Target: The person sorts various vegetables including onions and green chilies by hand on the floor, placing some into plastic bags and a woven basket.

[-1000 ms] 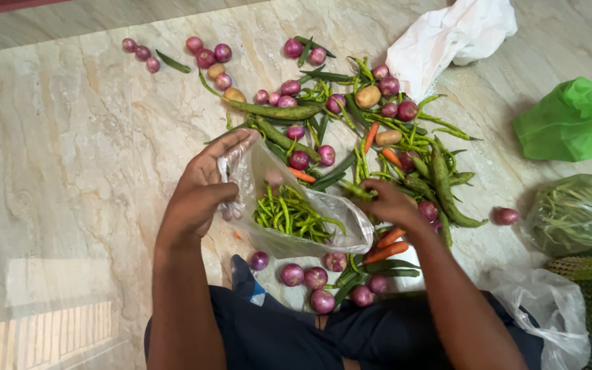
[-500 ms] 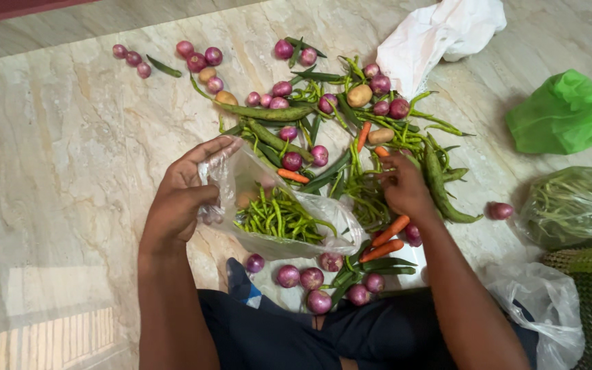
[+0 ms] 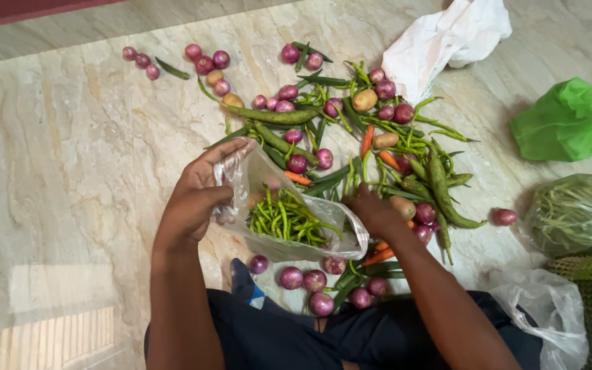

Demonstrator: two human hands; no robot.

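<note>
So the left hand (image 3: pixel 196 199) is holding the clear plastic bag (image 3: pixel 296 226) open by its near-left rim, thumb and fingers pinching the film while the index finger is sticking out straight along the top edge. The bag is lying on the marble floor (image 3: pixel 70 171) right in front of the person's knees, toward the near edge of the view, and it's carrying a decent handful of green chillies (image 3: pixel 286 219) already.

The right hand (image 3: pixel 377 214) is sitting at the bag's mouth on the right side, fingers curled together. Can't really tell if it's gripping chillies or just the plastic, since the fingertips are tucked under.

Progress-wise I'd say it's maybe partway: plenty of loose chillies (image 3: pixel 392 133) are still lying tangled in the pile toward the middle of the floor, mixed with red onions (image 3: pixel 297 163), carrots (image 3: pixel 368 139), small potatoes (image 3: pixel 364 100) and long green gourds (image 3: pixel 272 114). More onions (image 3: pixel 303 279) are sitting along the near edge by the legs.

Over at the right edge, a bag of green beans (image 3: pixel 573 212) is looking already packed, with a green bag (image 3: pixel 570 120) and a white bag (image 3: pixel 447 38) lying further back.
</note>
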